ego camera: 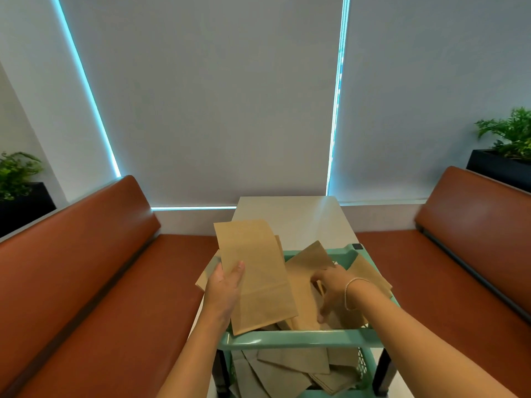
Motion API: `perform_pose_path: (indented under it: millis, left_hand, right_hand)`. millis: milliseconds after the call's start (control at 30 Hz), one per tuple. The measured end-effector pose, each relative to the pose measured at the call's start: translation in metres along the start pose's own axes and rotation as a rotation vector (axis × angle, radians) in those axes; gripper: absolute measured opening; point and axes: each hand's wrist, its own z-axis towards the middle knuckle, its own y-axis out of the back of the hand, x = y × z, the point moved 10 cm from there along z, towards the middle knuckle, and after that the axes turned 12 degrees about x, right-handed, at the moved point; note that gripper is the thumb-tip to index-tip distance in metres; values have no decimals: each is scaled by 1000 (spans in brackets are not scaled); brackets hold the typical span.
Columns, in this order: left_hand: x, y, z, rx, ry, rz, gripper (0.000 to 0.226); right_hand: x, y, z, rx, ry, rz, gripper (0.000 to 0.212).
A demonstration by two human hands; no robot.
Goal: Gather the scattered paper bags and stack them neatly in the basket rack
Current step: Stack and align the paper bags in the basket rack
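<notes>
Left hand (222, 285) fingers gripping paper bag (255, 275); right hand (330, 291) pinching another above rack (298, 338).

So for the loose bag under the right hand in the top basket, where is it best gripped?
Probably at its raised far corner, pinched from above: the paper bag lies flat and tilted among others, and the right hand already covers its near part; the basket rack rim blocks a side approach.

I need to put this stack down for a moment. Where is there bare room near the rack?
The far end of the white table, between the held paper bag and the window blinds, is bare. Both orange benches are bare too. The green basket rack is crowded with loose bags on both tiers.
</notes>
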Motion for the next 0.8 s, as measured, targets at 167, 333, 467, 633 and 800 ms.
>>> perform_pose_path:
  millis: [167,333,467,633,800]
  left_hand:
    - [0,-1,0,6,-4,-14,18]
    - [2,0,1,0,9,-25,22]
    - [2,1,0,0,15,-22,18]
    - [0,-1,-1,10,11,-15,23]
    - [0,-1,-1,-2,14,-23,24]
  right_hand:
    - [4,8,2,-48,-51,-196,82]
    - [8,15,0,-123,-71,-267,72]
    - [8,35,-13,-274,-69,-216,40]
    - [4,60,-25,-343,-23,10,23]
    - [7,75,-30,-318,25,70,20]
